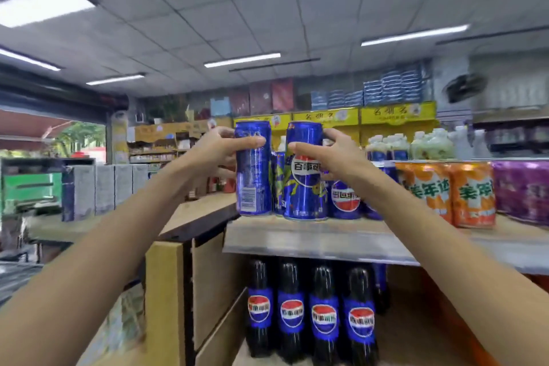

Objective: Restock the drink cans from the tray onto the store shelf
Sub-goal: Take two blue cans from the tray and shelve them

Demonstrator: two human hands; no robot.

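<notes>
Two tall blue cola cans stand at the left end of the top shelf [312, 239]. My left hand [221, 147] grips the left can [253, 175] near its top, barcode side facing me. My right hand [329, 154] grips the right can [306, 181] near its top, with its round logo facing me. Both cans look upright, their bases at the shelf's front edge. Shorter blue cans [344, 197] stand right behind them. The tray is out of view.
Orange cans [472, 196] and purple cans [523, 190] fill the shelf to the right. Dark cola bottles [292, 310] stand on the shelf below. A cardboard box [190, 276] and a wooden counter lie to the left. White bottles line the back.
</notes>
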